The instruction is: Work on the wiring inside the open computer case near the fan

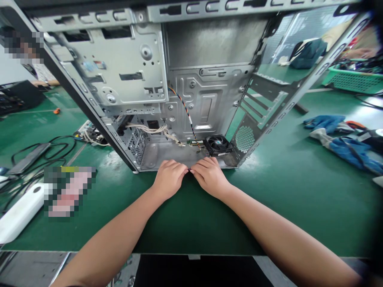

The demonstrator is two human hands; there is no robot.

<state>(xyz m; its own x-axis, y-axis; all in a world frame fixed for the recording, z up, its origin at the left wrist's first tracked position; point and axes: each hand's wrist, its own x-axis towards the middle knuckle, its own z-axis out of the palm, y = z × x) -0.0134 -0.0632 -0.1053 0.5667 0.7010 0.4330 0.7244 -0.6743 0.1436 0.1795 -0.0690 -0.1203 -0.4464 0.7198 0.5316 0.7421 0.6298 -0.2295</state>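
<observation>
An open computer case (pixel 206 91) stands upright on the green table, its inside facing me. At its lower front edge my left hand (pixel 170 179) and my right hand (pixel 211 177) meet, fingertips pinched together. Something small and dark shows between them, too small to name. Just behind my right hand, a black cooling fan (pixel 218 144) lies on the case floor. Next to it is a small green memory module (pixel 194 142), partly hidden. A multicoloured cable (pixel 187 109) hangs down from the drive cage (pixel 131 63), and white wires (pixel 158 129) run along the left inside.
Left of the case lie black cables with an adapter (pixel 30 157) and a white power strip (pixel 25 211). Blue gloves (pixel 344 143) rest on the right, with a green basket (pixel 356 79) farther back. The table's near edge (pixel 167 254) runs below my forearms.
</observation>
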